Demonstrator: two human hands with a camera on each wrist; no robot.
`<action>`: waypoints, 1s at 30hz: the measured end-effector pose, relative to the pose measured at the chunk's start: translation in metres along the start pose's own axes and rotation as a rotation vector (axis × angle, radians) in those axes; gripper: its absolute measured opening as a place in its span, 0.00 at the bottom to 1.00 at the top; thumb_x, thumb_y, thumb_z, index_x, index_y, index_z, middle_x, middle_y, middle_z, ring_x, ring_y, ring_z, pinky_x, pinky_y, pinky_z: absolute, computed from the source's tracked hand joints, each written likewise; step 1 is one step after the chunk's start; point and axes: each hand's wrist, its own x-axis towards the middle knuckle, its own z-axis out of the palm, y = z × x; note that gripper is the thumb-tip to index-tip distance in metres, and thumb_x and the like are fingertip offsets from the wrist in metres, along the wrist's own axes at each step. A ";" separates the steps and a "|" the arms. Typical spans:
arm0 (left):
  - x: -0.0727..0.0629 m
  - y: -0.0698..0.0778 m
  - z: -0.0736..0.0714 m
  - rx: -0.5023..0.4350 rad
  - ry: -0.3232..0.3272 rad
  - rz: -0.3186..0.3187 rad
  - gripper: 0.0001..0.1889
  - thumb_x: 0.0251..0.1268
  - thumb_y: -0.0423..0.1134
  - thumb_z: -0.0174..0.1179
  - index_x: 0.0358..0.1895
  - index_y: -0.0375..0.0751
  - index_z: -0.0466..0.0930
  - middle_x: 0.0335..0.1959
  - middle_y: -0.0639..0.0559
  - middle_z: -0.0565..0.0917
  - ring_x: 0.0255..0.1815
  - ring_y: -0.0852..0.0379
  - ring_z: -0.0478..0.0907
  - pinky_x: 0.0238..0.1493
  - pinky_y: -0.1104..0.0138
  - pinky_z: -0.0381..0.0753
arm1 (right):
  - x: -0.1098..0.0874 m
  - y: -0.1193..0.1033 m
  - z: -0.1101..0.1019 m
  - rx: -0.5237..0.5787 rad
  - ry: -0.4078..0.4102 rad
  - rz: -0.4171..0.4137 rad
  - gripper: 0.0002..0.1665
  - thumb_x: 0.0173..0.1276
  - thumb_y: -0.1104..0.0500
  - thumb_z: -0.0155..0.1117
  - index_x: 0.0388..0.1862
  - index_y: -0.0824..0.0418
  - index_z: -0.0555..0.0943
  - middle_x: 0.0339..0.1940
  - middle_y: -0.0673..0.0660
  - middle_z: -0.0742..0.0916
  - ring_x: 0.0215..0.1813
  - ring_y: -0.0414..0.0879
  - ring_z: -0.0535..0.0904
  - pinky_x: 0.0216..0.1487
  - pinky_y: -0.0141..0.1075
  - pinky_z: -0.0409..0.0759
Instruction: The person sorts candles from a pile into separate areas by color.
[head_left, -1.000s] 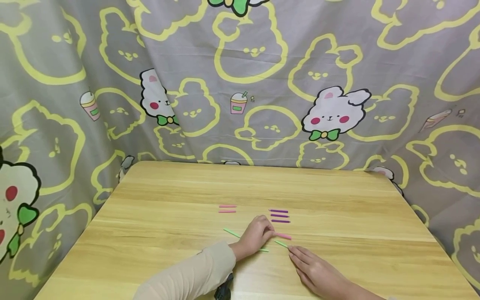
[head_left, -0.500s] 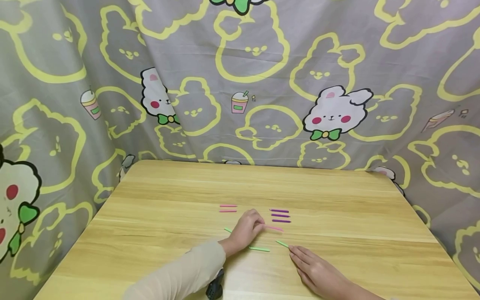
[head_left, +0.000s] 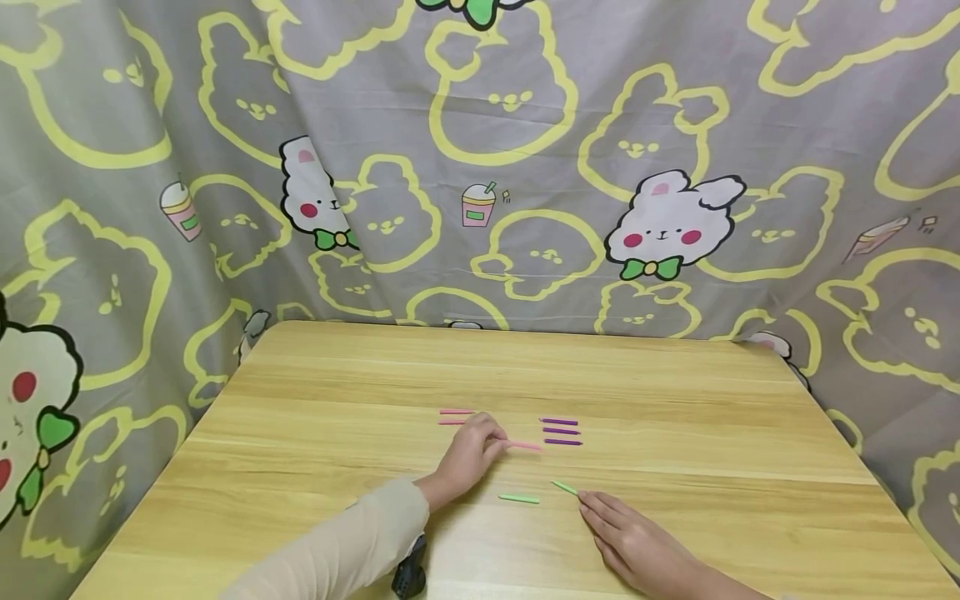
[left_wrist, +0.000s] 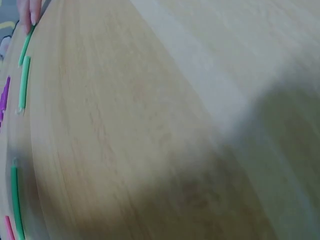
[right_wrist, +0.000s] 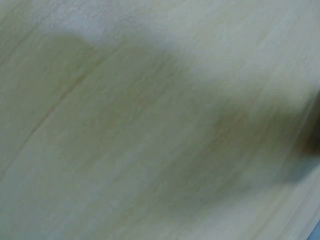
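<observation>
My left hand [head_left: 468, 454] pinches a pink candle [head_left: 527, 447] by its left end, in the middle of the table. Just behind that hand lie two more pink candles [head_left: 453, 412], partly covered by it. My right hand [head_left: 633, 537] rests low on the table, its fingertips holding the near end of a green candle [head_left: 564, 487]. Left of it lies another green candle [head_left: 519, 499]. A third green candle [left_wrist: 17, 200] shows in the left wrist view, while the left arm hides it from the head view.
Three purple candles [head_left: 562, 431] lie in a row, right of the pink ones. The wooden table [head_left: 337, 367] ends at a patterned curtain [head_left: 525, 192]. In the right wrist view there is only blurred, shadowed tabletop [right_wrist: 125, 125] and a dark shape at the right edge.
My left hand has carried the pink candle left and away from me, toward the other pink ones, and now partly covers them. The right hand stays put with its green candle.
</observation>
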 end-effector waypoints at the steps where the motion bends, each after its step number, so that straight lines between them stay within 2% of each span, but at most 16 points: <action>1: 0.000 -0.001 -0.001 0.005 0.005 0.002 0.04 0.58 0.36 0.61 0.30 0.38 0.80 0.32 0.52 0.79 0.37 0.58 0.75 0.42 0.71 0.79 | 0.000 0.000 0.000 0.003 -0.006 0.003 0.21 0.70 0.53 0.53 0.53 0.66 0.79 0.56 0.59 0.82 0.54 0.50 0.79 0.64 0.25 0.68; 8: -0.002 -0.006 -0.009 0.017 0.032 -0.004 0.04 0.58 0.35 0.61 0.29 0.38 0.80 0.30 0.52 0.79 0.36 0.58 0.75 0.41 0.71 0.79 | 0.001 0.000 0.000 0.013 -0.025 0.025 0.21 0.67 0.54 0.58 0.54 0.66 0.78 0.56 0.59 0.82 0.55 0.50 0.79 0.66 0.23 0.63; 13: -0.003 -0.010 -0.015 0.006 0.035 -0.027 0.04 0.57 0.34 0.62 0.29 0.38 0.80 0.30 0.53 0.79 0.35 0.58 0.75 0.41 0.71 0.80 | 0.000 0.000 0.001 0.007 -0.029 0.033 0.21 0.67 0.54 0.59 0.53 0.66 0.79 0.56 0.58 0.82 0.55 0.49 0.79 0.70 0.20 0.53; 17: -0.004 -0.013 -0.019 -0.011 0.055 -0.029 0.03 0.57 0.33 0.62 0.29 0.37 0.80 0.30 0.51 0.80 0.41 0.52 0.78 0.48 0.64 0.80 | 0.000 -0.001 0.001 0.008 -0.017 0.036 0.21 0.67 0.53 0.58 0.53 0.66 0.79 0.56 0.58 0.82 0.55 0.49 0.79 0.71 0.20 0.44; 20: -0.006 -0.016 -0.021 -0.014 0.071 -0.043 0.03 0.56 0.33 0.63 0.28 0.37 0.80 0.30 0.50 0.80 0.44 0.48 0.79 0.52 0.59 0.79 | 0.000 -0.001 0.001 0.014 -0.009 0.030 0.20 0.68 0.54 0.56 0.53 0.66 0.79 0.56 0.59 0.82 0.55 0.50 0.79 0.72 0.21 0.46; 22: -0.007 -0.019 -0.023 -0.008 0.079 -0.053 0.03 0.55 0.32 0.63 0.27 0.37 0.80 0.30 0.50 0.80 0.42 0.50 0.79 0.53 0.59 0.78 | 0.000 -0.001 0.000 0.014 -0.010 0.029 0.21 0.69 0.54 0.55 0.53 0.66 0.79 0.56 0.59 0.82 0.55 0.50 0.79 0.72 0.21 0.48; 27: -0.010 -0.025 -0.026 0.021 0.107 -0.064 0.03 0.53 0.32 0.65 0.27 0.37 0.80 0.31 0.50 0.81 0.37 0.55 0.77 0.47 0.64 0.79 | 0.001 -0.001 0.000 0.008 -0.023 0.032 0.21 0.69 0.53 0.55 0.54 0.65 0.79 0.57 0.58 0.82 0.55 0.50 0.79 0.70 0.22 0.56; 30: -0.012 -0.028 -0.029 0.028 0.113 -0.073 0.03 0.54 0.33 0.64 0.27 0.37 0.81 0.31 0.51 0.81 0.37 0.56 0.77 0.42 0.68 0.80 | 0.000 -0.001 0.000 0.005 -0.024 0.032 0.21 0.69 0.53 0.55 0.54 0.65 0.79 0.56 0.58 0.82 0.55 0.50 0.79 0.70 0.21 0.55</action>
